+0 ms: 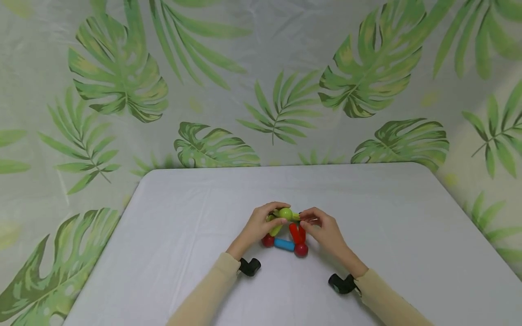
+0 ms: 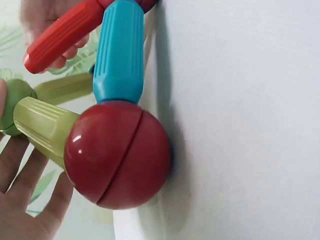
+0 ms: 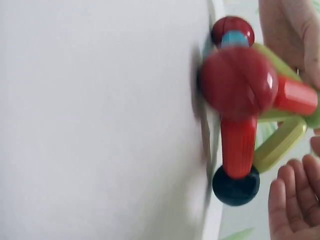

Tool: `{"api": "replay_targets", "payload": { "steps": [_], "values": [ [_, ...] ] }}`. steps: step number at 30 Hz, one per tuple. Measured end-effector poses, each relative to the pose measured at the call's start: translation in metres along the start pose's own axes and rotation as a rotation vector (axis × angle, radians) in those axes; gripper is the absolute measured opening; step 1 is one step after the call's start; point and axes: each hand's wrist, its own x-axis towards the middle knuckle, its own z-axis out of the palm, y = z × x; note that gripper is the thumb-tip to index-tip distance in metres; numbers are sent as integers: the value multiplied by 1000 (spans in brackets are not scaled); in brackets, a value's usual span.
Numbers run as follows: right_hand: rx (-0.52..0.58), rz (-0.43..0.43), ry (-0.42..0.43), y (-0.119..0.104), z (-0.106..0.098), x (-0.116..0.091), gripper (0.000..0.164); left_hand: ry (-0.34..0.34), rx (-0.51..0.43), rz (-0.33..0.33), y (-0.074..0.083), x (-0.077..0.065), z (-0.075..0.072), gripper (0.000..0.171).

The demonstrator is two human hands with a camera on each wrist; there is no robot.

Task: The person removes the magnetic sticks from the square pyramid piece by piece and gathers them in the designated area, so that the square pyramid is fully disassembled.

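A small frame of coloured rods and balls stands on the white table. My left hand [image 1: 259,222] holds its green ball [image 1: 285,213] at the top between thumb and fingers. Yellow-green rods [image 2: 45,125] run from that ball. Low at the front, a blue rod [image 1: 284,245] joins two dark red balls [image 1: 301,250]. Red rods [image 1: 294,233] lead off the right-hand ball, one towards a dark ball [image 3: 236,185]. My right hand [image 1: 324,228] is beside the frame's right side, its fingers [image 3: 295,190] loosely bent near a yellow-green rod; no grip shows.
The white tablecloth [image 1: 195,217] spreads round the frame. Behind the table hangs a leaf-patterned cloth [image 1: 285,54]. Each wrist wears a small black camera [image 1: 249,267].
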Motion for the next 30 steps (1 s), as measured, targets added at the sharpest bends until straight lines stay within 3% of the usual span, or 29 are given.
{"api": "replay_targets", "payload": {
  "steps": [2, 9, 20, 30],
  "values": [
    [-35, -17, 13, 2, -2, 5, 23, -19, -38, -3, -1, 1, -1, 38],
    [-110, -16, -116, 9, -2, 10, 26, -24, -108, 1, -9, 1, -3, 35],
    [-65, -8, -70, 2, 12, 3, 23, 57, 21, 20, -2, 1, 3, 36],
    [-96, -12, -40, -2, 15, -1, 23, 136, -60, 1, -1, 2, 9, 36]
  ]
}}
